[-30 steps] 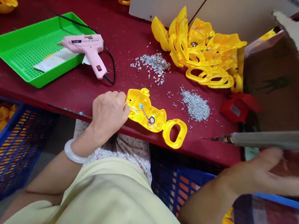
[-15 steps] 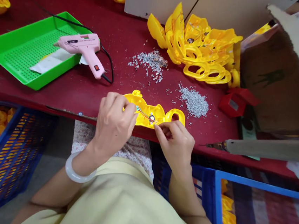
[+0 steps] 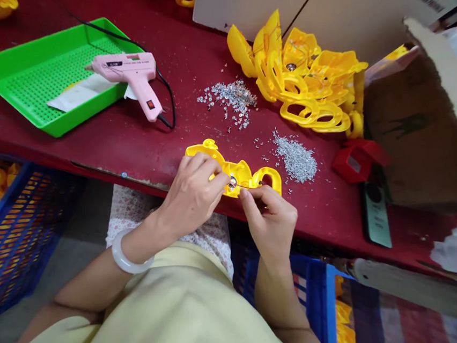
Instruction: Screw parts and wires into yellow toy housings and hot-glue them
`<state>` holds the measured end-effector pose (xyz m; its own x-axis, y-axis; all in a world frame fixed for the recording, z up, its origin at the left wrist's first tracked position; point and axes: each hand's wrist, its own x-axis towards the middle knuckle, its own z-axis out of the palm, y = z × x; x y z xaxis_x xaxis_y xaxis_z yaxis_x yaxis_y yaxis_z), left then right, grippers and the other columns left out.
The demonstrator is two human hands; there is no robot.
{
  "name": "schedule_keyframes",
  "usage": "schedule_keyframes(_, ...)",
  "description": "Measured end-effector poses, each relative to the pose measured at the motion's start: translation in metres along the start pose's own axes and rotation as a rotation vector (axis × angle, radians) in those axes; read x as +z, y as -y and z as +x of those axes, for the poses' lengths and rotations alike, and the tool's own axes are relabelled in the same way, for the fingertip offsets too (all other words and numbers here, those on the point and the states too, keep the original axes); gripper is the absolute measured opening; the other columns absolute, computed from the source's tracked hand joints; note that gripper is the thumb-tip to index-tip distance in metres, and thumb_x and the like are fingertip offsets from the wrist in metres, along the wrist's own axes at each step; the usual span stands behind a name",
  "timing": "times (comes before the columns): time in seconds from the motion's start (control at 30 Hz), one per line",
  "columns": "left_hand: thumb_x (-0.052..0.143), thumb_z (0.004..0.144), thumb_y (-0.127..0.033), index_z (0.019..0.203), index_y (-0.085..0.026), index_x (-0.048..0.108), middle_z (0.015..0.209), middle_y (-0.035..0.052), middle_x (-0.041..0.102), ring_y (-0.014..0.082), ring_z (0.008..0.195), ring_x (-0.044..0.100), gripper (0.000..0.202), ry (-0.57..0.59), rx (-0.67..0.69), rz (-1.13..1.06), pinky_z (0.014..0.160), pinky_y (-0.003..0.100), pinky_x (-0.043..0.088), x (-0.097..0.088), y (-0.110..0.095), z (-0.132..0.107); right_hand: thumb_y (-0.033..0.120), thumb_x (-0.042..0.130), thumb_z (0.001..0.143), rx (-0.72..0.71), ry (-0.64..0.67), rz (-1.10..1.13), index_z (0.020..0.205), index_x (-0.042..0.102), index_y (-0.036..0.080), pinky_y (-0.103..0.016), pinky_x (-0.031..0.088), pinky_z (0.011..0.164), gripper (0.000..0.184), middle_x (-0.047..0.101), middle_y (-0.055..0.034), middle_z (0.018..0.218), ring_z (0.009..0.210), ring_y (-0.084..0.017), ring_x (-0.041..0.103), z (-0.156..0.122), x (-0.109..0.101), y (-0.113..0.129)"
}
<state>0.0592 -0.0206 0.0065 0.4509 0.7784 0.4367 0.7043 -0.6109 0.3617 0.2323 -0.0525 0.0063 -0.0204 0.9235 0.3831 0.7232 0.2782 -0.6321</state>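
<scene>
In front of me at the table's near edge lies a yellow plastic toy shell (image 3: 242, 170), hollow side up, with a ring-shaped part at its right end. A small round metal part (image 3: 232, 181) and thin wire (image 3: 243, 186) show inside it. My left hand (image 3: 194, 191) is over the shell's middle, fingertips pinched near the metal part; what they hold is hidden. My right hand (image 3: 271, 216) pinches the thin wire between thumb and forefinger, at the shell's near rim beside the ring.
Loose rivet-like metal pieces (image 3: 235, 100) and small screws (image 3: 297, 158) lie beyond the shell. Around stand a pink glue gun (image 3: 132, 75), green tray (image 3: 13, 79), stacked yellow shells (image 3: 304, 83), red box (image 3: 355, 162), cardboard box (image 3: 417, 158), blue crates (image 3: 35, 222) and a long grey tool (image 3: 396, 279).
My left hand has moved right along the shell, from its left part to the metal part. The right hand has barely moved. The grey tool has dropped lower, uncovering a green phone-like object.
</scene>
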Motion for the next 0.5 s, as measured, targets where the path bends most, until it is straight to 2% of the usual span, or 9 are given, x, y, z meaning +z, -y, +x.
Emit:
schedule_keyframes(0.1,0.049,0.095,-0.021,0.094,-0.016,0.066,0.099,0.008,0.063,0.0242,0.099,0.051,0.018,-0.021,0.029,-0.011,0.084,0.038,0.038,0.002,-0.002,0.001,0.025,0.061,0.087,-0.002,0.008,0.045,0.074,0.062,0.019,-0.023,0.041,0.055,0.015,0.059,0.0031,0.064,0.057,-0.009,0.051,0.002,0.001,0.002)
schedule_keyframes(0.2,0.049,0.096,-0.024,0.087,-0.018,0.067,0.094,0.0072,0.063,0.0223,0.094,0.051,0.021,-0.073,0.031,-0.007,0.081,0.037,0.038,0.005,-0.002,0.002,0.025,0.06,0.088,-0.016,0.023,0.07,0.072,0.061,0.019,-0.023,0.041,0.055,0.017,0.059,0.0033,0.064,0.056,-0.009,0.052,0.0,0.001,0.006)
schedule_keyframes(0.27,0.05,0.096,-0.024,0.083,-0.019,0.068,0.092,0.0063,0.063,0.0212,0.093,0.05,0.023,-0.106,0.031,-0.009,0.079,0.036,0.037,0.006,-0.001,0.003,0.024,0.06,0.088,-0.026,-0.046,0.061,0.072,0.062,0.02,-0.024,0.043,0.057,0.016,0.06,0.0029,0.065,0.058,-0.009,0.053,-0.002,-0.003,0.006)
schedule_keyframes(0.33,0.052,0.095,-0.024,0.082,-0.019,0.068,0.091,0.0055,0.063,0.0204,0.091,0.05,0.022,-0.13,0.038,-0.01,0.079,0.035,0.037,0.007,0.0,0.003,0.022,0.063,0.086,-0.045,-0.182,0.005,0.082,0.064,0.021,-0.024,0.044,0.058,0.004,0.062,0.0028,0.069,0.06,-0.01,0.055,-0.004,-0.009,0.004)
schedule_keyframes(0.37,0.052,0.094,-0.023,0.082,-0.019,0.069,0.09,0.0052,0.063,0.0203,0.091,0.051,0.021,-0.137,0.043,-0.009,0.078,0.035,0.037,0.007,0.001,0.004,0.022,0.065,0.084,-0.066,-0.23,-0.036,0.092,0.065,0.022,-0.024,0.045,0.059,0.007,0.062,0.0029,0.07,0.06,-0.01,0.056,-0.005,-0.012,0.002)
schedule_keyframes(0.4,0.053,0.094,-0.023,0.082,-0.019,0.069,0.09,0.0049,0.064,0.0203,0.091,0.051,0.02,-0.14,0.049,-0.009,0.078,0.035,0.037,0.007,0.001,0.004,0.021,0.067,0.083,-0.1,-0.236,-0.079,0.102,0.064,0.023,-0.024,0.047,0.06,0.019,0.062,0.0028,0.072,0.061,-0.01,0.056,-0.005,-0.015,0.0)
schedule_keyframes(0.47,0.055,0.093,-0.024,0.082,-0.019,0.069,0.089,0.0046,0.064,0.0206,0.091,0.052,0.019,-0.149,0.054,-0.014,0.078,0.035,0.037,0.008,0.002,0.004,0.021,0.069,0.081,-0.194,-0.144,-0.155,0.113,0.062,0.024,-0.026,0.05,0.064,0.033,0.064,0.0009,0.078,0.066,-0.012,0.058,-0.003,-0.018,-0.004)
schedule_keyframes(0.5,0.055,0.093,-0.024,0.083,-0.019,0.07,0.089,0.0045,0.065,0.0206,0.091,0.052,0.019,-0.154,0.055,-0.019,0.078,0.035,0.037,0.008,0.003,0.004,0.021,0.069,0.081,-0.239,-0.082,-0.188,0.111,0.063,0.023,-0.027,0.051,0.066,0.031,0.064,-0.0005,0.08,0.069,-0.013,0.059,-0.001,-0.018,-0.007)
